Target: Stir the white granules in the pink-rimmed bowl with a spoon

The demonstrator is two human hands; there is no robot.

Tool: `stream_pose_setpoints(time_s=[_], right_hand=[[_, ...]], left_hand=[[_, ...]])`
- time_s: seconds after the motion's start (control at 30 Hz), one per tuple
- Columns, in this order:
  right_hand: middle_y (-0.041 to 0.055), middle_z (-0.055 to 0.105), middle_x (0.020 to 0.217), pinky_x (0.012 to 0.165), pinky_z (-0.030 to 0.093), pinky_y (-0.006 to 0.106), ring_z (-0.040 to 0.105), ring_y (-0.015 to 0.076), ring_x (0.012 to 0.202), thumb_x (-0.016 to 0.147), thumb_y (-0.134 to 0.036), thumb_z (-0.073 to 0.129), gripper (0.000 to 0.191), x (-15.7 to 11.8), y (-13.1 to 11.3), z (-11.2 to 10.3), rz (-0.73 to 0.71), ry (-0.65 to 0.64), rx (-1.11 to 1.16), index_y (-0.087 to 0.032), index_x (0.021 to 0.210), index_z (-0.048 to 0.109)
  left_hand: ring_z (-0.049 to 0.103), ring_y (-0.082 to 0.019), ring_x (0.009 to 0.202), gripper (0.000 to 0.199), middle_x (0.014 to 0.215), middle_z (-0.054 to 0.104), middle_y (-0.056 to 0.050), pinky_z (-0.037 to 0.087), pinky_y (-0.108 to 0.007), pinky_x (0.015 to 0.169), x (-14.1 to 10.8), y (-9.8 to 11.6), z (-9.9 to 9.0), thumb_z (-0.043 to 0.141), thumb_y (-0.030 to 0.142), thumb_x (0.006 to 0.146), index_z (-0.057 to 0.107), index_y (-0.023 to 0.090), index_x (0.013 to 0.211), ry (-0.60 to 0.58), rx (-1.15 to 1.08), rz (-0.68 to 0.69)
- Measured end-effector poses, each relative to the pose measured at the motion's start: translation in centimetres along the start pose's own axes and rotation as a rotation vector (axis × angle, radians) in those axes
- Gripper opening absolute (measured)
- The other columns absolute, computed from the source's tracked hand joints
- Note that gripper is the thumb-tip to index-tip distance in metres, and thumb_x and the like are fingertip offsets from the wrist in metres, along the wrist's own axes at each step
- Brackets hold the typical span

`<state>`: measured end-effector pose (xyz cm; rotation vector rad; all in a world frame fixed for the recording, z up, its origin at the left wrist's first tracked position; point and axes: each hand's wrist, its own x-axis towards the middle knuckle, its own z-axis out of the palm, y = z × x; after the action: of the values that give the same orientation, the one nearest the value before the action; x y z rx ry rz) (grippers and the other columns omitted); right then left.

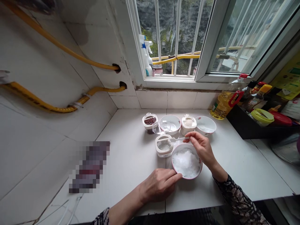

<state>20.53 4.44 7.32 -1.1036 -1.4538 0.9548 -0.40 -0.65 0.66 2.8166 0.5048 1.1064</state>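
Note:
A bowl (187,162) filled with a white, grainy substance stands near the counter's front. My left hand (161,183) is closed on its lower left rim. Above the bowl's upper right side, my right hand (200,145) pinches the handle of a small white spoon (179,139). The spoon's tip reaches over the right rim of an open clear jar (164,147) with white contents. Its transparent lid (161,127) is raised behind it. Farther back are a jar of dark red grains (150,122), a white bowl (170,125), a jar with pale contents (188,123) and another bowl (206,125).
An oil bottle (221,104) stands at the back right beside a black box (243,125) holding sauce bottles and lidded containers. A pixelated dark object (90,167) lies at the left. Behind the counter (131,156) are a tiled wall and a barred window.

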Motion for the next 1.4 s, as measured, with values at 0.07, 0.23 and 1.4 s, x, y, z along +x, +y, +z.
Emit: stream_pose_setpoints(time_s=[0.07,0.23,1.4], right_hand=[[0.0054,0.072,0.088,0.075,0.053,0.034,0.069,0.0197,0.082,0.095,-0.026,0.050,0.015,-0.3,0.0,0.6,-0.191,-0.027,-0.144,-0.021,0.097,0.065],[0.0038,0.075,0.086,0.091,0.045,0.042,0.065,0.0189,0.079,0.093,-0.007,0.043,0.026,-0.4,0.0,1.1,-0.660,-0.214,-0.540,-0.021,0.102,0.064],[-0.0013,0.057,0.046,0.054,0.042,0.027,0.052,0.0136,0.048,0.065,-0.026,0.050,0.017,0.8,0.9,-2.3,0.228,0.013,-0.061,-0.019,0.059,0.063]], left_hand=[[0.052,-0.013,0.054,0.035,0.068,0.059,-0.002,0.041,-0.023,0.047,0.1,0.0,-0.1,0.038,0.000,0.084,0.053,0.009,0.114,-0.001,-0.004,0.004],[0.053,-0.013,0.054,0.034,0.069,0.060,-0.002,0.042,-0.023,0.047,0.1,0.1,-0.1,0.039,0.000,0.084,0.053,0.010,0.113,-0.002,0.008,0.001],[0.052,-0.013,0.054,0.037,0.070,0.061,-0.002,0.042,-0.023,0.047,0.0,0.1,0.0,0.040,-0.001,0.081,0.052,0.011,0.114,-0.013,0.002,-0.007]])
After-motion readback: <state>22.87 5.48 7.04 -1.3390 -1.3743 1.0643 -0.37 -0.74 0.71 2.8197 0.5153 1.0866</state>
